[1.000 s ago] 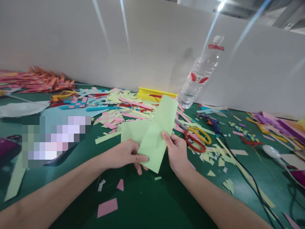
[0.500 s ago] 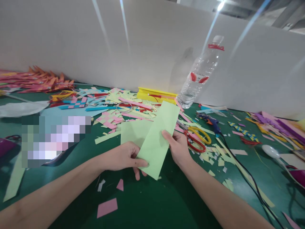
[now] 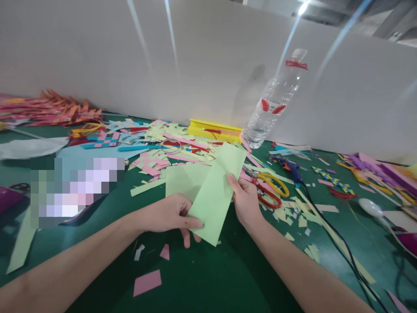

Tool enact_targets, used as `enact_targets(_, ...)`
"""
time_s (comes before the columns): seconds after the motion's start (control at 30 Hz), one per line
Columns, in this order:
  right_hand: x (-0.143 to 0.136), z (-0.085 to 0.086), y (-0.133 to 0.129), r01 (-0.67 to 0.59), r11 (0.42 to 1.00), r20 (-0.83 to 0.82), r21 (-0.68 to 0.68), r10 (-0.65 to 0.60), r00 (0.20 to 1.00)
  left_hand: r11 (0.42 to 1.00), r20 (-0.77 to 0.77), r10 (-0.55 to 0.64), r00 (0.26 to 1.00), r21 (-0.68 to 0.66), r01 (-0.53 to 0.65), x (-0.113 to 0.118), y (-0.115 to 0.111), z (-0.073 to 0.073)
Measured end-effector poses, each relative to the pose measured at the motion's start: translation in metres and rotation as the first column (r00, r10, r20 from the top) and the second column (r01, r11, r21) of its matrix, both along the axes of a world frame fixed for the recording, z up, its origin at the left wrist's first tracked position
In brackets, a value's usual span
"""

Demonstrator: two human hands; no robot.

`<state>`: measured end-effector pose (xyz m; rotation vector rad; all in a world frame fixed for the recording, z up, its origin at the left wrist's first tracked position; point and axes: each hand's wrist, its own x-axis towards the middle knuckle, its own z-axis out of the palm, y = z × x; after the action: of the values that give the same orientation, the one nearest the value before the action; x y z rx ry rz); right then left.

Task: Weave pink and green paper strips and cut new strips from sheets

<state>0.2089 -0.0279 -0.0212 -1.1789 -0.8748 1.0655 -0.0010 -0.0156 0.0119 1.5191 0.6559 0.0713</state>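
– Green strip [image 3: 216,198] has come down a bit toward the body vs. 1 s ago, & R hand [image 3: 246,200] now grips nearer its far end. L hand [image 3: 166,213] is at approx. the same spot.

– How are the hands set?

– Both nearly closed, pinching the strip. L hand: thumb on top at the near-left edge, fingers under. R hand: thumb on the face by the right edge, other fingers behind.

– So strip's btwn them?

– Yep, slanted, far end to the right. Looks lifted off the surface [image 3: 195,287], but can't tell for sure.

– Why pinch both sides?

– Prob. to keep thin paper flat; w/ one hand it'd likely flop.

– And the green sheet [image 3: 182,180]?

– Just beyond L hand, partly hidden behind the strip. Can't tell if they touch. Prob. left close for easy reach.

– Scissors [image 3: 269,186]?

– Just right of R hand, handles on the side away from the scrap pile [image 3: 159,132], prob. so they're quick to grab.

– Rest?

– Pile's beyond L hand, prob. kept back to give the hands room. Bottle [image 3: 272,104] stands well beyond R hand, likely so it won't get knocked. Pink scrap [image 3: 147,282] lies nearer the body than L hand, prob. just a stray offcut.
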Motion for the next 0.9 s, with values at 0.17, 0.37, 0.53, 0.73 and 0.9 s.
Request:
enact_targets(0.17, -0.001, 0.001, -0.001, -0.031, 1.000, -0.061, -0.002, 0.031, 0.998, 1.000, -0.009, -0.003, 1.000, 0.001, 0.003, 0.000, -0.001, -0.001)
enact_targets(0.37, -0.001, 0.000, 0.001, 0.036, 0.999, -0.077, -0.032, -0.039, 0.996, 1.000, -0.011, -0.021, 1.000, -0.010, 0.021, 0.000, 0.000, 0.001)
enact_targets(0.53, -0.001, 0.003, -0.001, 0.026, 1.000, -0.061, 0.007, -0.026, 0.998, 0.999, -0.012, -0.041, 0.999, -0.010, 0.041, 0.000, -0.001, 0.001)
enact_targets(0.73, 0.001, 0.003, -0.001, -0.007, 1.000, -0.030, 0.018, 0.007, 1.000, 0.995, -0.003, -0.093, 0.996, -0.045, 0.093, -0.001, -0.001, 0.002)
enact_targets(0.9, 0.007, -0.006, 0.005, 0.111, 0.994, 0.064, 0.017, -0.112, 0.992, 0.989, -0.023, -0.129, 0.991, -0.074, 0.127, -0.002, -0.001, 0.001)
